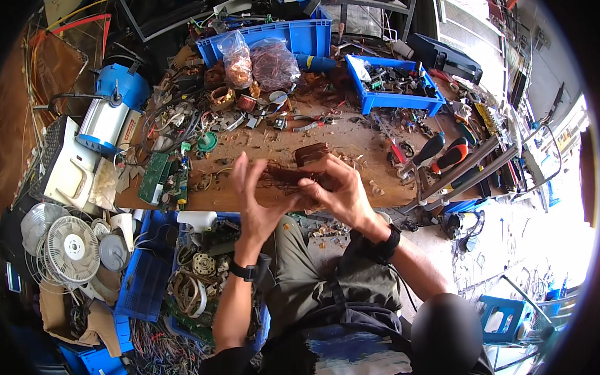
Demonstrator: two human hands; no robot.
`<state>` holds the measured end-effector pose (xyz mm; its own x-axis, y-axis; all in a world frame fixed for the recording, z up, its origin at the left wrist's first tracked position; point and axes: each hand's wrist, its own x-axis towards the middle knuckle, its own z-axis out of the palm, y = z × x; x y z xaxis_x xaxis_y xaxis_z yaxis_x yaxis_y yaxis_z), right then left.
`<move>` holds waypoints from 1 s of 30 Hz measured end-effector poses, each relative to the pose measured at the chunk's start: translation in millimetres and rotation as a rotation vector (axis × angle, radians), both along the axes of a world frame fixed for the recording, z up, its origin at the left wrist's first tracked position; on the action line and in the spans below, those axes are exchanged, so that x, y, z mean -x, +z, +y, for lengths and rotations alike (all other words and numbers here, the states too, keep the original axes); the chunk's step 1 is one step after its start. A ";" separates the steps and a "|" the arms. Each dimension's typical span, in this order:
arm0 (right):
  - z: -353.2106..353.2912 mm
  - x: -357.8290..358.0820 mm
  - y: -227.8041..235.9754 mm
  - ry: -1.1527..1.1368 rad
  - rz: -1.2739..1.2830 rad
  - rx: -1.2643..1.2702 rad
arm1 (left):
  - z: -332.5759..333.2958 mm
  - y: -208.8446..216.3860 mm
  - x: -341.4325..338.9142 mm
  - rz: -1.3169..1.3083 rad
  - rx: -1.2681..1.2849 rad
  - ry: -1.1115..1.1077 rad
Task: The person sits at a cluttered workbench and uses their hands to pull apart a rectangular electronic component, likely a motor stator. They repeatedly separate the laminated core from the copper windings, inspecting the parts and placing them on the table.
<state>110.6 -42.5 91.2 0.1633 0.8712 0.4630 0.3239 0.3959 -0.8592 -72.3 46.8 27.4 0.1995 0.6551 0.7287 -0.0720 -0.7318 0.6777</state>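
Observation:
A bundle of dark reddish copper wire [283, 174] is between my hands, over the near edge of the wooden bench, with thin loose strands hanging below it. My right hand [345, 194] curls its fingers and thumb around the bundle's right side. Fingers raised and spread apart, my left hand [255, 202] is at the bundle's left, its thumb side close to my right hand. Another wound part of copper wire [312, 153] shows just beyond my right fingers; whether it joins the bundle I cannot tell.
Wire scraps litter the bench [351, 136]. Screwdrivers [449, 154] and metal bars [474, 171] lie right; a green circuit board [157, 178] lies left. Behind are bagged copper [274, 64] and a blue parts tray [403, 103]. Below left stands a fan [73, 246] beside bins of scrap.

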 end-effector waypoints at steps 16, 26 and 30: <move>28.3 -7.6 10.1 -0.031 -0.143 0.150 | 23.6 35.9 18.3 0.399 0.276 -0.160; 30.8 -12.5 16.5 0.106 0.017 0.124 | -2.2 13.5 -7.8 -0.136 0.619 -0.257; 30.2 -9.2 11.7 0.134 0.125 0.125 | 0.3 22.1 -21.6 -0.441 0.622 -0.371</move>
<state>119.7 -12.4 102.8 0.0916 0.9384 0.3332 0.1632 0.3160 -0.9346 -50.7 47.1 49.5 0.2623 0.9107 0.3191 -0.5861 -0.1123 0.8024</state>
